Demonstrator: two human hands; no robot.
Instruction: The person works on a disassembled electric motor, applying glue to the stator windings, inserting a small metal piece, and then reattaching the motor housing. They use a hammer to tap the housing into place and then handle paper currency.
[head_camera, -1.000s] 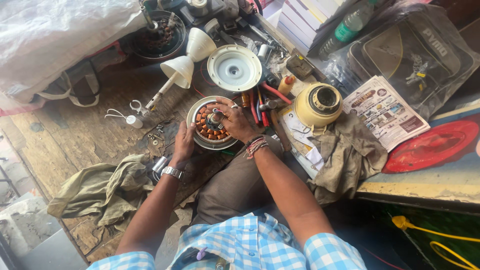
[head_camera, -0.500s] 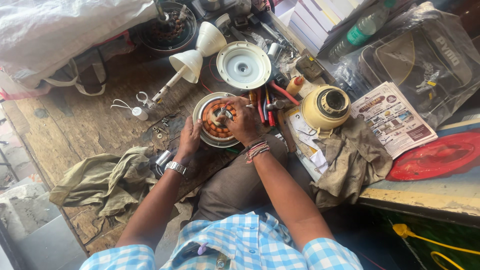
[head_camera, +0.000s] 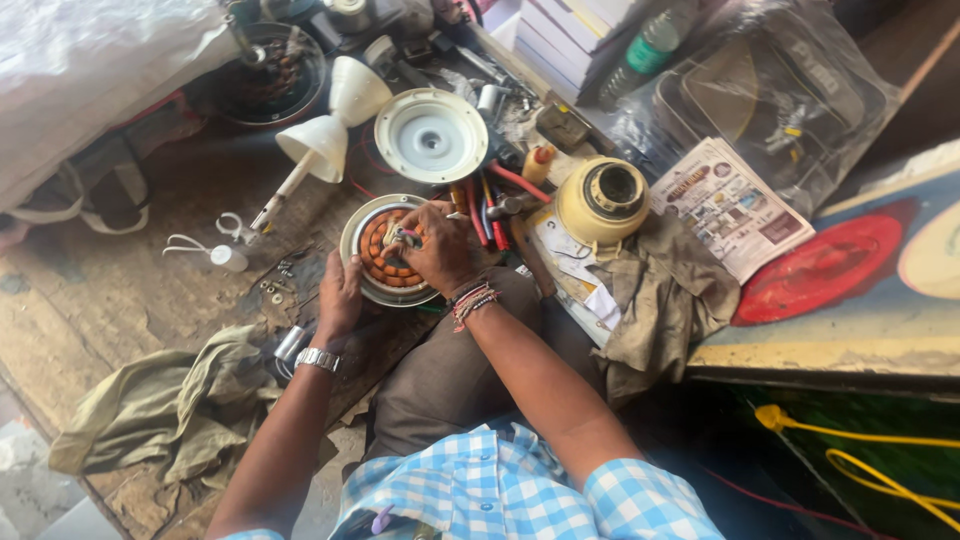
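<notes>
A round metal fan motor (head_camera: 372, 284) with copper coils (head_camera: 378, 262) lies in front of me on the worn wooden bench (head_camera: 120, 300). My left hand (head_camera: 338, 298) grips its near left rim; a metal watch sits on that wrist. My right hand (head_camera: 437, 246) rests over the coils on the right, its fingertips pinched on thin coloured wires (head_camera: 405, 236) at the motor's centre. Thread bands circle my right wrist.
A white round motor cover (head_camera: 431, 136) and white cone-shaped pieces (head_camera: 325, 140) lie behind the motor. A cream motor housing (head_camera: 603, 199) sits on a dirty rag (head_camera: 665, 290) at right, with screwdrivers (head_camera: 482, 205), a leaflet (head_camera: 730, 207), a red disc (head_camera: 825, 265), an olive cloth (head_camera: 165, 400).
The view has shifted slightly. My hands stay on the motor; the right fingers have worked a little at the centre wires.
</notes>
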